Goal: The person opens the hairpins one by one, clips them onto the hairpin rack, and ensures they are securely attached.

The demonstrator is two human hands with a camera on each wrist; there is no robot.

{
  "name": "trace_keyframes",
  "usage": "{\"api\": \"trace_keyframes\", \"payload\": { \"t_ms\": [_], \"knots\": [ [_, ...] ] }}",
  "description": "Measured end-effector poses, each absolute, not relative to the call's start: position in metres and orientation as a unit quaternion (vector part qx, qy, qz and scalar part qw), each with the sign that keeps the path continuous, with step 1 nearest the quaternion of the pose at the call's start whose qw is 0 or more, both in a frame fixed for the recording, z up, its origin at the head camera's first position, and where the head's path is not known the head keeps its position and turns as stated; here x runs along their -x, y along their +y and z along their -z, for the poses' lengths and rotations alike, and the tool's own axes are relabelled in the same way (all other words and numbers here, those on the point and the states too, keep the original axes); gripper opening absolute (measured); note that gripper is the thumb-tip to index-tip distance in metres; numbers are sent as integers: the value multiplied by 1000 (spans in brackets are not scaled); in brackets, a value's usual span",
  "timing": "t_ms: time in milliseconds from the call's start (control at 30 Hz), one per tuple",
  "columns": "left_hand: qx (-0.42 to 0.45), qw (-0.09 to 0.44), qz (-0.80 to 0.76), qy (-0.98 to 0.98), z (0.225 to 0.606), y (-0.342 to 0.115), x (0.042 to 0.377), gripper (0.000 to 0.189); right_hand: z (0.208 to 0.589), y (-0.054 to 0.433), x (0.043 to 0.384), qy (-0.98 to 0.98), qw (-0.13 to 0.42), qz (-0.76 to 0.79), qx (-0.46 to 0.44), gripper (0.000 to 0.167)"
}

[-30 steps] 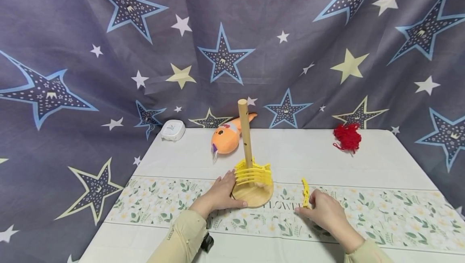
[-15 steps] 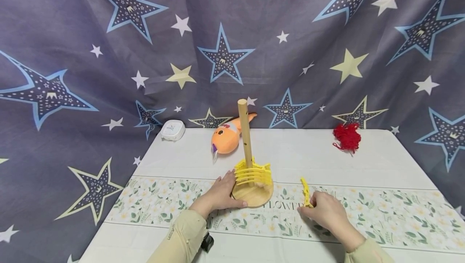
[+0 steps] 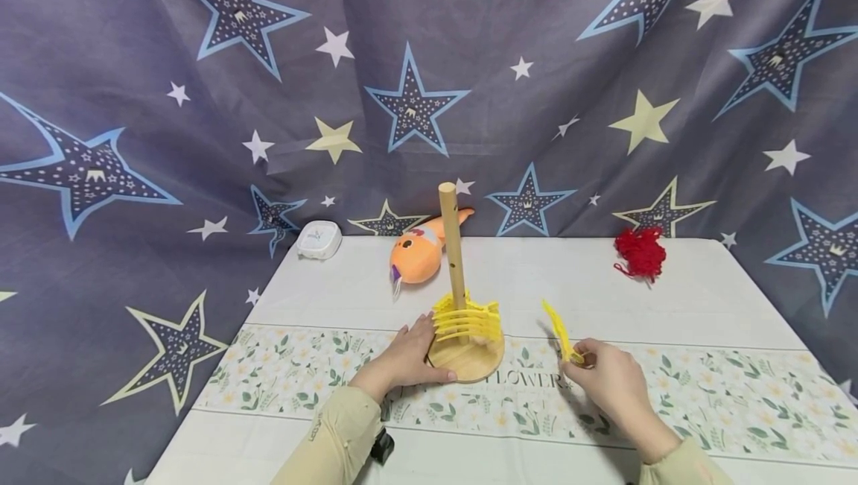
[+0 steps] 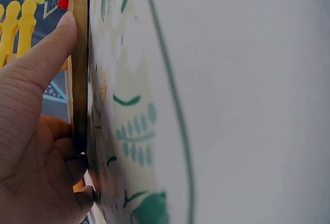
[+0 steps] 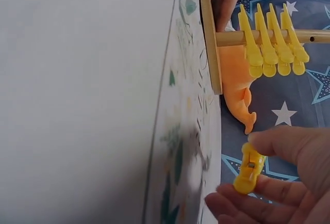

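My left hand (image 3: 405, 357) grips the left rim of a round wooden stand (image 3: 462, 367), thumb at its front edge. Its upright dowel (image 3: 452, 243) has small holes along it. Several yellow plastic clips (image 3: 469, 325) sit side by side low on the dowel, as the right wrist view also shows. To the right, my right hand (image 3: 613, 384) pinches one more yellow clip (image 5: 249, 170) between thumb and fingers. This clip points up and left, apart from the stand, and a bit of metal shows in its slot. In the left wrist view, the thumb (image 4: 56, 48) presses the base's edge.
An orange plush toy (image 3: 417, 258) lies behind the stand. A small white box-like object (image 3: 319, 240) is at the back left, and red yarn (image 3: 641, 254) at the back right. A white table (image 3: 536, 284) with a floral band meets a star-patterned curtain (image 3: 536, 127).
My right hand has moved slightly right and away from me, and its clip has tipped from nearly upright toward the left. My left hand and the stand have stayed still.
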State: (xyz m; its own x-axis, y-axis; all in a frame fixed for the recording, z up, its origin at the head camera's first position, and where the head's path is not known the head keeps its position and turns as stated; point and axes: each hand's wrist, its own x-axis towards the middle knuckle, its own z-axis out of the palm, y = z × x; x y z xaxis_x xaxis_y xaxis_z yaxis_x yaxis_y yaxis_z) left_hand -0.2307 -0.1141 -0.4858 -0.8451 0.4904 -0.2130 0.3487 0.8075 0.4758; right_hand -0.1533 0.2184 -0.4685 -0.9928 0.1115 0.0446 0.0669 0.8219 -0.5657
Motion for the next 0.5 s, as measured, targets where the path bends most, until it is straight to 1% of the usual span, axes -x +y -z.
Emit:
{"api": "trace_keyframes", "payload": {
  "t_ms": [100, 267, 500],
  "knots": [
    [-225, 164, -213, 937, 486, -114, 231, 103, 467, 219, 153, -948, 57, -311, 47, 31],
    [-225, 162, -215, 936, 487, -114, 232, 103, 463, 219, 153, -935, 86, -338, 54, 29],
    [-224, 162, -213, 937, 488, -114, 232, 105, 458, 219, 154, -920, 128, -367, 46, 29]
  ]
}}
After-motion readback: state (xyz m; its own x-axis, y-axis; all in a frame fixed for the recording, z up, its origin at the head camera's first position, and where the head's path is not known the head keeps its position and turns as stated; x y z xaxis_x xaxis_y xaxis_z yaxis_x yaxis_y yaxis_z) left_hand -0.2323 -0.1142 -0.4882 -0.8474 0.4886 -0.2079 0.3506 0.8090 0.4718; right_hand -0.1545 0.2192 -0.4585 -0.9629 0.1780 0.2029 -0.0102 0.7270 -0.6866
